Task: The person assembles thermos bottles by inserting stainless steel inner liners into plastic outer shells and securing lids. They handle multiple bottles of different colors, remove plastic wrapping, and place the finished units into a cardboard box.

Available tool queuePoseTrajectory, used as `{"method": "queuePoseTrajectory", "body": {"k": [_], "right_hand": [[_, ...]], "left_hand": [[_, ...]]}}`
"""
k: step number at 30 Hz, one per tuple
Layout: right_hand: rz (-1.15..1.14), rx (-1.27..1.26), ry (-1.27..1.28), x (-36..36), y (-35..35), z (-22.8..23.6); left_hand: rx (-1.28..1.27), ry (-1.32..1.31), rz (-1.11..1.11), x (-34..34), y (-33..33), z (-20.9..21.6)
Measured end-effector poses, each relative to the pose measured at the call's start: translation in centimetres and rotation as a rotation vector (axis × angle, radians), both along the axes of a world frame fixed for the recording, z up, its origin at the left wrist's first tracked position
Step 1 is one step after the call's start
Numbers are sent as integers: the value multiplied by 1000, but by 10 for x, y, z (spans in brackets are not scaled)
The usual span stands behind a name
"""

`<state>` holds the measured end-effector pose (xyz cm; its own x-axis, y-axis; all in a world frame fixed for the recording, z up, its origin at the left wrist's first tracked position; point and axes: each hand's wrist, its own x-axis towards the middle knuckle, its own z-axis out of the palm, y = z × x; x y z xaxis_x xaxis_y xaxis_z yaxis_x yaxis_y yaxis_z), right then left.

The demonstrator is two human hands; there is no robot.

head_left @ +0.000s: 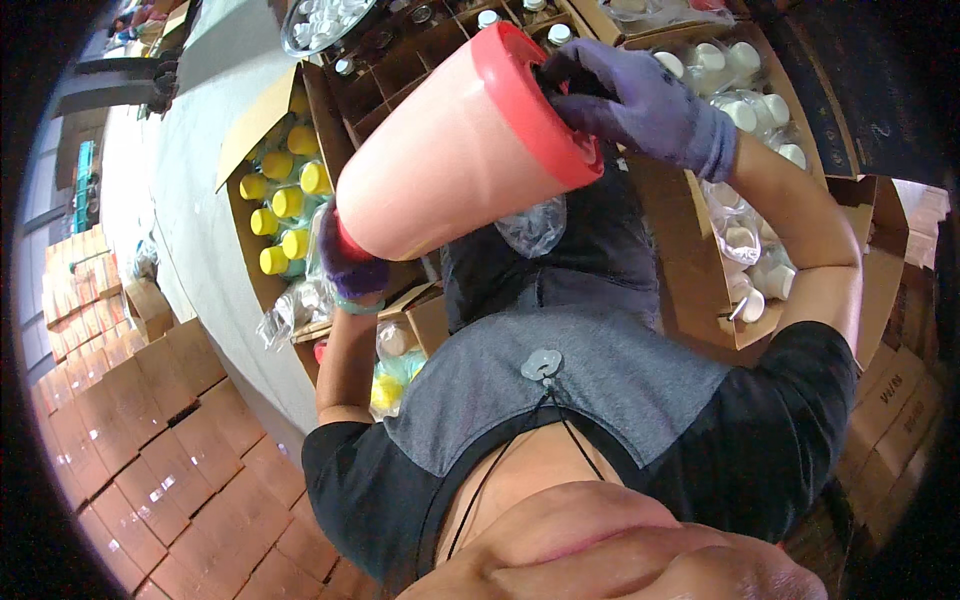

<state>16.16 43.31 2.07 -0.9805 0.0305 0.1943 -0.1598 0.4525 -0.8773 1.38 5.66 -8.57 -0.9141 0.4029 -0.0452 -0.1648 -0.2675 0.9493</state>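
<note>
- A worker tips a large pink bucket (450, 165) with a red rim over open cardboard boxes (700, 290) of capped bottles.
- The right hand (640, 100), gloved purple, curls its fingers (575, 75) shut over the rim; the left hand (350, 265) clasps the base from below.
- Judged best: keep both grips firm, tilting slowly over the yellow-capped bottles (285, 205).

Floor: pale grey concrete (190, 190) running along the left.
Stacks: sealed brown cartons (150, 450) in rows, lower left.
Far left: windows (35, 260), daylight.
Right: more stacked cartons (900, 400).
</note>
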Motion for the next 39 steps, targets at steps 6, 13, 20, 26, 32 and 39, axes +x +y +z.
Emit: {"method": "queuePoseTrajectory", "body": {"k": [6,13,20,26,32,39], "right_hand": [[259,181,59,9,24,-61],[50,-273,65,38,18,-26],[-45,-279,-28,43,-7,-68],[161,21,72,44,14,-119],[127,-87,229,32,27,-49],[37,-102,207,33,22,-62]], "left_hand": [[-192,970,112,7,15,67],[433,-232,-352,9,21,120],[-127,195,-118,-8,7,87],[4,541,-232,-4,2,88],[80,-179,-250,-1,-10,107],[27,-32,-226,5,9,75]]}}
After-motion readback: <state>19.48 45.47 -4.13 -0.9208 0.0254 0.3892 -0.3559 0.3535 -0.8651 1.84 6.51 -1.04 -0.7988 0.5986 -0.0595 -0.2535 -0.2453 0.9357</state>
